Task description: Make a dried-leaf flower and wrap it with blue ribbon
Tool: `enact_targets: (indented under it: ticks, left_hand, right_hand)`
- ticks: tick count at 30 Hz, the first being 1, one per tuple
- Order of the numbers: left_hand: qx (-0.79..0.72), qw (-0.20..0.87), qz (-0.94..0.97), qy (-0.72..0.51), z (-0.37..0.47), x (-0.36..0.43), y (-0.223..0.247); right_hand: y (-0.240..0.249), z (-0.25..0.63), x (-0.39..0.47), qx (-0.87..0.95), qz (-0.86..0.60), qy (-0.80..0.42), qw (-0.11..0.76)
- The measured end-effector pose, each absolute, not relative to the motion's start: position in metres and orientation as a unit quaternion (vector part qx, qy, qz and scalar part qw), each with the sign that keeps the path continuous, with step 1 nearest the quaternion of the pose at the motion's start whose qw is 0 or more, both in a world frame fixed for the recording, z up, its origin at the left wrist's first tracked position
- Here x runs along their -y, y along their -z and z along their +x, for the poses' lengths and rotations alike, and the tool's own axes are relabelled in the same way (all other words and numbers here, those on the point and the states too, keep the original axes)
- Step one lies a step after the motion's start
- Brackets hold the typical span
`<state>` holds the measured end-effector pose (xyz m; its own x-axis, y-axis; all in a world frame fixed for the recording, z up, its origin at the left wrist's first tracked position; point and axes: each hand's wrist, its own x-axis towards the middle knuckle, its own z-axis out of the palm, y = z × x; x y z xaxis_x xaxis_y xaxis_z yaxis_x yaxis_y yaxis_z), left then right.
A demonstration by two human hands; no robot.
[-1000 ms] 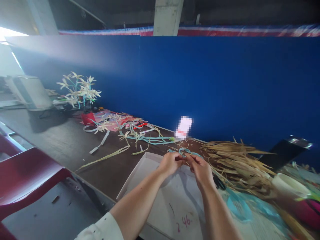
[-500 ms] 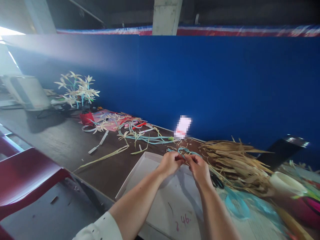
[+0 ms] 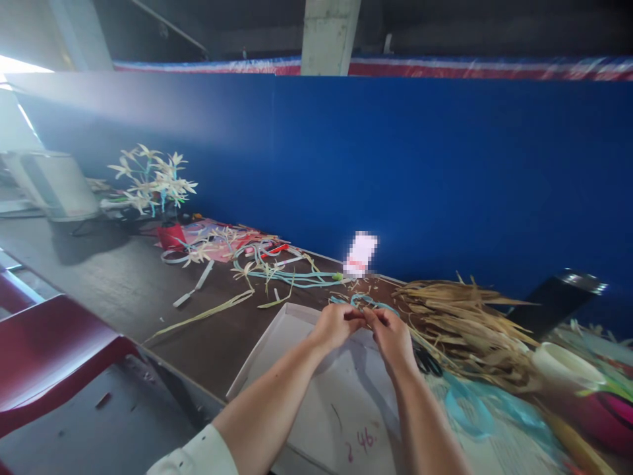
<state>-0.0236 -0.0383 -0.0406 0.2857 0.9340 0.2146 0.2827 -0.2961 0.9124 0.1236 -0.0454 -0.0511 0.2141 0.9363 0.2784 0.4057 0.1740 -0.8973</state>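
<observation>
My left hand (image 3: 337,324) and my right hand (image 3: 390,330) meet at the fingertips above the far part of a shallow white box lid (image 3: 316,402). Both are closed in a pinch, and whatever lies between the fingers is too small to make out. Just beyond the fingers, thin light-blue strips (image 3: 363,300) lie on the dark table (image 3: 208,343). Handwritten marks show inside the lid. To the right of my right hand lies a bundle of dry brown leaves (image 3: 455,323).
Pale artificial flowers (image 3: 163,181) stand in a red pot (image 3: 171,235) at left. Light-blue cords (image 3: 297,277) lie behind the lid. At right are a dark flask (image 3: 548,303) and white cup (image 3: 566,366). A red chair (image 3: 54,349) stands front left.
My hands stay together at nearly the same spot, with my right hand's fingers shifted slightly left. The view has moved very slightly.
</observation>
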Motion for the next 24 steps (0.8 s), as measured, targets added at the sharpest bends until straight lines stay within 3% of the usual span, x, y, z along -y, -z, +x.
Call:
enact_targets:
  ticks: [11, 24]
  left_hand:
    - [-0.479, 0.37, 0.68, -0.413, -0.023, 0.0331, 0.0448]
    - [-0.471, 0.345, 0.71, -0.393, -0.0221, 0.0362, 0.0436]
  right_hand:
    - [0.0509, 0.115, 0.0483, 0.484, -0.517, -0.407, 0.577]
    - [0.0514, 0.1233, 0.045, 0.517, -0.578, -0.307, 0.552]
